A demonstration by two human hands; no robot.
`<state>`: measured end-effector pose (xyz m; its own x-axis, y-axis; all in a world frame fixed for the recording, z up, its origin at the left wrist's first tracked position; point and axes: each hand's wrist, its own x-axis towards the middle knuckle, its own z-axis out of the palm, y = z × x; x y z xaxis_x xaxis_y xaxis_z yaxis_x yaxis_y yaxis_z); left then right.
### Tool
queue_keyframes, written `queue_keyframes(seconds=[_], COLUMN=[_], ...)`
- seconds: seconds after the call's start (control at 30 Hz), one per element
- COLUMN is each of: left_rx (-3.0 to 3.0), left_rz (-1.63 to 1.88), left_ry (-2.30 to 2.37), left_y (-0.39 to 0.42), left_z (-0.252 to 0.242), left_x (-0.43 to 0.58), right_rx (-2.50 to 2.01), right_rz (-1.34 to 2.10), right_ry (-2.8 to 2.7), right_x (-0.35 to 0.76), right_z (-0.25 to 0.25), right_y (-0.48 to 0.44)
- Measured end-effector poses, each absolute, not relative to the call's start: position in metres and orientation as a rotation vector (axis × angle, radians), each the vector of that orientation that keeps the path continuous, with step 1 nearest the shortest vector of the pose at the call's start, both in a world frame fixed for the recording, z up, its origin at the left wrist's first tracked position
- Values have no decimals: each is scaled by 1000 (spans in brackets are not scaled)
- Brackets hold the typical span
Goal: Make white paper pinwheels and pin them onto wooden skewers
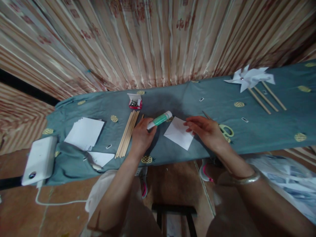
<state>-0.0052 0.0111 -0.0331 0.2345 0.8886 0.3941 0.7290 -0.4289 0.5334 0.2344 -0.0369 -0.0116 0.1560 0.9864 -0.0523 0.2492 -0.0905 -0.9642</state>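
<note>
White square paper sheet (178, 134) lies on the green cloth-covered worktop (187, 98), right hand (206, 130) touching its edge, pinch unclear; left hand (143, 136) grips a green-and-white glue stick (161, 119). Probably gluing; next calls for steadying paper.

1. A single camera sits on the person's head, looking forward and down across the tabletop (172, 97).
2. It is near: the left fingers (151, 133) and right fingers (197, 120) fall mid-frame, at arm's reach.
3. Its wide coverage runs from the curtain (158, 42) along the top to the floor (177, 184) and legs (138, 217) at the bottom.
</note>
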Motion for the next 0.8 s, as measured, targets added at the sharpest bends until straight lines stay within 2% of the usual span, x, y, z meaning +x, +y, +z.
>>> queue_keyframes(seconds=[0.13, 0.27, 0.43, 0.8], left_rx=[2540, 2684, 2760, 2818], left_rz=[990, 883, 762, 715], left_ry=[1444, 1032, 821, 808], left_y=[1, -19, -28, -31], left_z=[-26, -22, -30, -34], left_x=[2, 17, 31, 36], right_rx=[-1668, -1530, -1421, -1460], right_rz=[568, 308, 331, 440], right_ry=[-1631, -1958, -2081, -2007], right_x=[244, 246, 242, 242], right_z=[-11, -12, -20, -24], right_y=[-51, -64, -74, -77])
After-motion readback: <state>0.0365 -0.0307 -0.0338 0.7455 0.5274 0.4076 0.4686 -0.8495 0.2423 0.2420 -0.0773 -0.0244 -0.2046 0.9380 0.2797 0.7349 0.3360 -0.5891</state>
